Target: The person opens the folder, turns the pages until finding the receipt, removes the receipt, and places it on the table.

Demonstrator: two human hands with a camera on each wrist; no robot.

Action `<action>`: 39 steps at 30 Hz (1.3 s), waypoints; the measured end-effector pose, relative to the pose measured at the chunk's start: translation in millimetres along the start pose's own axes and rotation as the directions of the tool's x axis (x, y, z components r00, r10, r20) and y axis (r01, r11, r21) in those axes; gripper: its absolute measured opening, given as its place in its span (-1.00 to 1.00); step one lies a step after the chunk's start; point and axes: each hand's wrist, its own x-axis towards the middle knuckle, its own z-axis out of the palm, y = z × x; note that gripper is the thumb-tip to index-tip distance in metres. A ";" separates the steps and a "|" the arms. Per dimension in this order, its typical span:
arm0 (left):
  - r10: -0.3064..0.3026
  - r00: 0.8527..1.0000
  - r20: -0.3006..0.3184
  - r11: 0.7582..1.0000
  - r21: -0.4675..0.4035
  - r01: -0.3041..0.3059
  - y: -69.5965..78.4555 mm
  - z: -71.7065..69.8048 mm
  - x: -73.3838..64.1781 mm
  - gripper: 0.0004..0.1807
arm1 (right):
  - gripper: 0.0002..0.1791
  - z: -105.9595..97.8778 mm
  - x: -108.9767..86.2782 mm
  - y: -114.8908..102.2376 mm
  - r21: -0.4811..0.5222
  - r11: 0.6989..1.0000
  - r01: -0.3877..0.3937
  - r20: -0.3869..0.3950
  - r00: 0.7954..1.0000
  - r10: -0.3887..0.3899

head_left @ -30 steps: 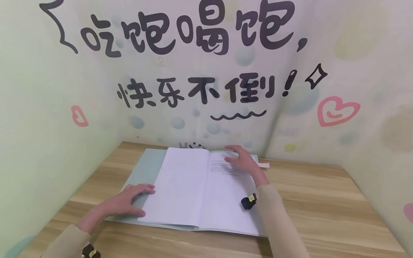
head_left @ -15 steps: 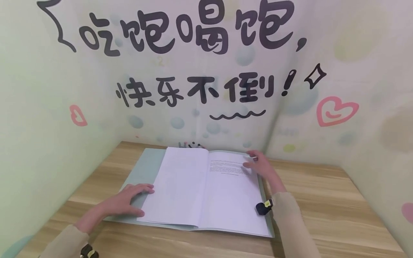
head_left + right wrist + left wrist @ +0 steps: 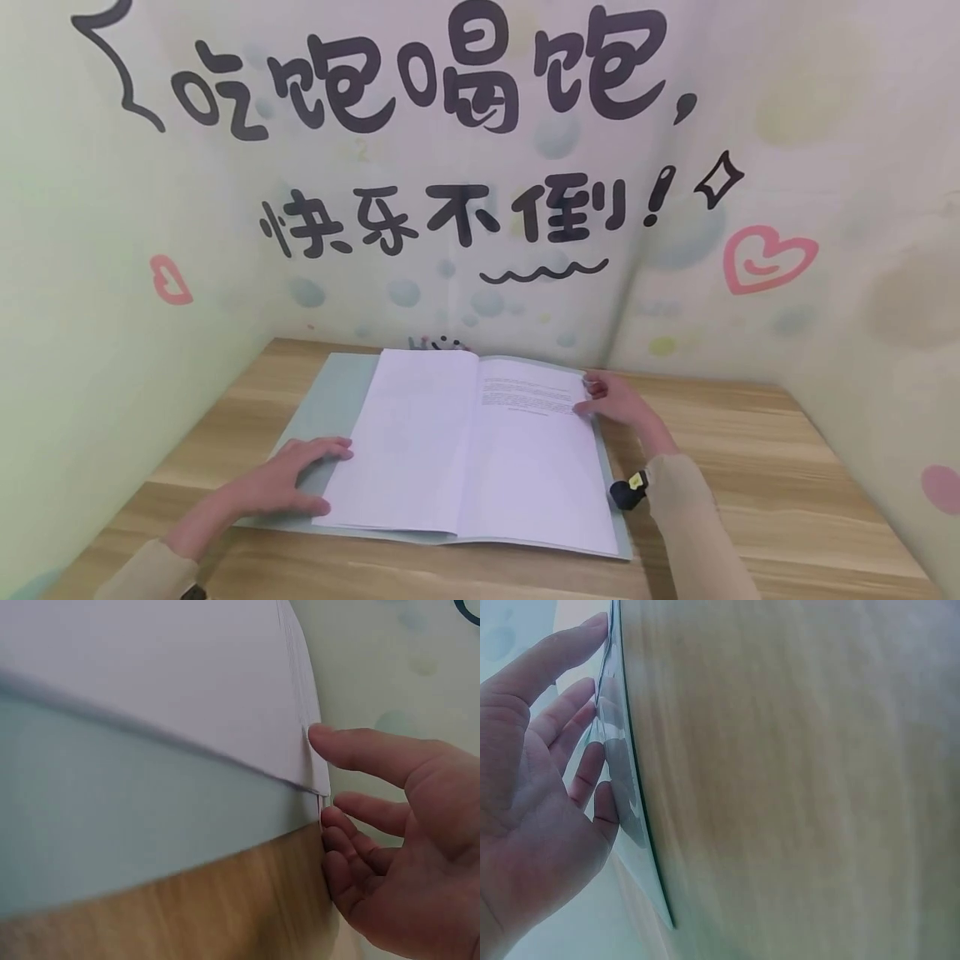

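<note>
An open folder with a light blue cover (image 3: 333, 392) lies on the wooden table, its white left page (image 3: 408, 442) blank and its right page (image 3: 536, 479) bearing a short block of print near the top. My left hand (image 3: 277, 479) rests at the left page's outer edge, thumb and fingers spread. Seen from the left wrist, clear glossy sleeves (image 3: 619, 765) stand at the fingertips. At the upper right edge is my right hand (image 3: 618, 400). In the right wrist view its thumb (image 3: 367, 750) touches the stacked sheets' edge, while the other fingers bend loosely by the corner.
The wooden table (image 3: 735, 475) extends right of the folder and in front of it. Behind it rises a pale wall (image 3: 450, 300) with large black lettering, and another wall (image 3: 82, 358) closes the left side. Black wrist cameras (image 3: 626, 492) sit on the sleeves.
My right hand has moved from over the right page outward to its upper right edge and a little nearer me. The left hand stays at the left page. The view has shifted slightly.
</note>
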 end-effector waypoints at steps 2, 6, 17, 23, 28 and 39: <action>0.006 1.000 -0.002 1.000 0.003 -0.006 0.1 0.5 1.3 -0.31 | -0.17 -2.8 0.9 6.5 0.021 1.000 0.008 0.022 1.000 -0.009; 0.007 1.000 -0.003 1.000 0.001 -0.007 0.2 0.5 2.2 -0.30 | -0.17 -7.7 3.3 18.6 0.044 0.998 0.032 0.041 0.999 -0.034; -0.006 1.000 -0.007 1.000 0.002 0.006 1.3 -1.6 4.4 -0.30 | -0.17 -11.2 4.1 18.5 0.127 0.991 -0.030 0.057 0.998 0.023; -0.005 1.000 0.000 1.000 0.011 0.005 1.2 -1.9 2.7 -0.30 | -0.17 -5.0 4.4 14.4 0.092 0.995 -0.027 0.034 0.999 0.024; -0.028 1.000 0.010 1.000 0.012 0.028 1.8 -1.3 0.8 -0.30 | -0.17 -0.5 5.0 11.9 0.071 0.997 -0.006 0.033 0.999 0.003; -0.023 1.000 -0.012 1.000 0.000 0.023 2.6 0.6 1.6 -0.31 | -0.10 -1.5 3.1 11.9 0.060 0.998 -0.026 0.042 0.999 0.023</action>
